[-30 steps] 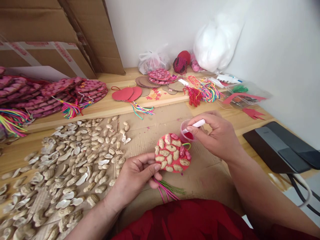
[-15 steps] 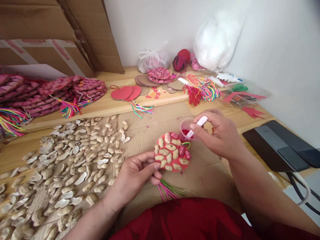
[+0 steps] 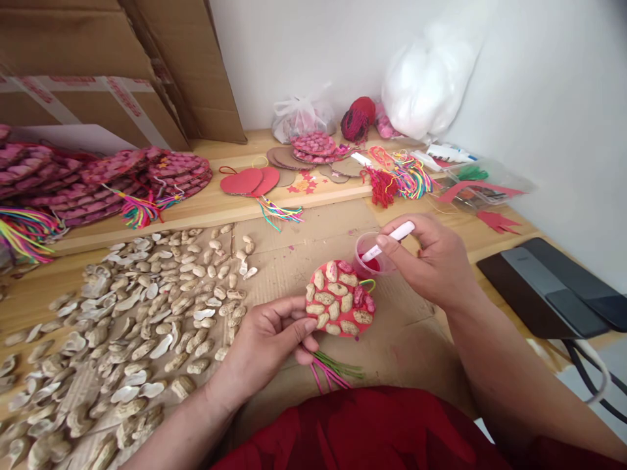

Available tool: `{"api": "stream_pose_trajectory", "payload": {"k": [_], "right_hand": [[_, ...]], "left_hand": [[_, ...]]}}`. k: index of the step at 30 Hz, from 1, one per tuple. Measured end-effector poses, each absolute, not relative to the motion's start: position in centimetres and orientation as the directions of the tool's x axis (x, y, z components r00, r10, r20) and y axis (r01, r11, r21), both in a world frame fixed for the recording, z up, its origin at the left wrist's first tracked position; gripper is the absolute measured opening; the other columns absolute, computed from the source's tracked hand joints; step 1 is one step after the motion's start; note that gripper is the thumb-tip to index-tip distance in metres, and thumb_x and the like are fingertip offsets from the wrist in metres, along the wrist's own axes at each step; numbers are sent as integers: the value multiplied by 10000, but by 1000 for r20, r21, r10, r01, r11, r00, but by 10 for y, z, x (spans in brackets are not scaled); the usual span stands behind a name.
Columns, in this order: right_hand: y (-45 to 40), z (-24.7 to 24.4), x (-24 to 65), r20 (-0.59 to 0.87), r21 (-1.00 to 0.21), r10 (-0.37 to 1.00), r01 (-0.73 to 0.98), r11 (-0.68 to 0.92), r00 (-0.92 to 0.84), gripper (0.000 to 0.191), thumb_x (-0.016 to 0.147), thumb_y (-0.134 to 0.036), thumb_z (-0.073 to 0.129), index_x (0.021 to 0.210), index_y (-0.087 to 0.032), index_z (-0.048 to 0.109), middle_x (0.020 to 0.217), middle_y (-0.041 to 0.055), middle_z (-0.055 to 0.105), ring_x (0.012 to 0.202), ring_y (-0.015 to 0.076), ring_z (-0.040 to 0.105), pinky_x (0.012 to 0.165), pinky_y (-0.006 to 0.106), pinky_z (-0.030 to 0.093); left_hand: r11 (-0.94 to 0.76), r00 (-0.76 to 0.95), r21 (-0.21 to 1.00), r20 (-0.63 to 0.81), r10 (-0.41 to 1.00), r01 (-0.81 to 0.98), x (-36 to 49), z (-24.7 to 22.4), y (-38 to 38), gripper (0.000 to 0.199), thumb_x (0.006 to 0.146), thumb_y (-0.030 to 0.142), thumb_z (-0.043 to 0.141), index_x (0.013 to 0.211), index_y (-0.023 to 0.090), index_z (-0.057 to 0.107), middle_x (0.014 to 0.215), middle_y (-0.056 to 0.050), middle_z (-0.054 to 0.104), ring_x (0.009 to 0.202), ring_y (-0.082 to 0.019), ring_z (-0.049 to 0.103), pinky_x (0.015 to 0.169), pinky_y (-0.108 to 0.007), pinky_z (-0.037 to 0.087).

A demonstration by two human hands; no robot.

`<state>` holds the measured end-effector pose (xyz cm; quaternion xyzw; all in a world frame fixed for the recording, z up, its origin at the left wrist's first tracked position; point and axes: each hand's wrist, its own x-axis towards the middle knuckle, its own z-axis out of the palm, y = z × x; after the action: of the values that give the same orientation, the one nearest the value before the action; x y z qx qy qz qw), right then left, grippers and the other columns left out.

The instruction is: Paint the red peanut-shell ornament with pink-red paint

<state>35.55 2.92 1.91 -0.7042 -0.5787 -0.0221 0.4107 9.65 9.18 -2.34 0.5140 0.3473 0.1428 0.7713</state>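
My left hand [image 3: 277, 336] pinches the lower left edge of a round red disc [image 3: 340, 298] covered with peanut shells. Most shells are plain tan; a few at its top and right edge are coloured red-pink. A yellow-green loop shows at the disc's right, and pink and green cords [image 3: 333, 371] hang below. Between thumb and fingers of my right hand [image 3: 426, 258] is a white pen-like stick [image 3: 394, 239], tilted, its lower end inside a small clear cup [image 3: 361, 251] of red liquid. The cup stands just beyond the disc, partly behind my right hand.
Loose peanut shells [image 3: 142, 326] cover the left side of the cardboard sheet [image 3: 313, 228]. On the raised back ledge lie pink shell discs [image 3: 171, 173], plain red discs [image 3: 249, 181], tassels [image 3: 414, 176] and bags. A dark phone-like device [image 3: 548, 287] with cables lies at right.
The white stick has shifted slightly within the cup and lies at a flatter angle. My left hand still holds the disc. The whole view has shifted a little.
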Motion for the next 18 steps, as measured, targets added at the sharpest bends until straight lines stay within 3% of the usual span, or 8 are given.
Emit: {"api": "stream_pose_trajectory", "payload": {"k": [6,15,18], "right_hand": [[29,19,352,498,-510,831,859,50,247,29,861,-291,696,851,-264,694,868,11,749,896,231,650,823,405,486],[23,25,359,605,-497,717,868,0,347,73,855,-285,705,805,-266,656,770,15,684,756,223,631,743,408,479],[21,30,356,661,-578,631,812,81,407,54,846,-266,723,835,-262,671,756,15,660,687,202,597,666,390,459]], "left_hand": [[424,723,894,-390,571,146,96,-25,91,395,840,361,768,1172,149,738,755,-30,720,559,-78,627,503,-152,542],[423,746,895,-379,548,144,95,-27,92,407,896,357,716,1245,147,708,728,-18,700,567,-82,652,552,-168,564],[424,744,894,-381,548,146,93,-29,92,421,904,359,707,1269,150,696,744,-24,708,579,-94,667,565,-180,570]]}}
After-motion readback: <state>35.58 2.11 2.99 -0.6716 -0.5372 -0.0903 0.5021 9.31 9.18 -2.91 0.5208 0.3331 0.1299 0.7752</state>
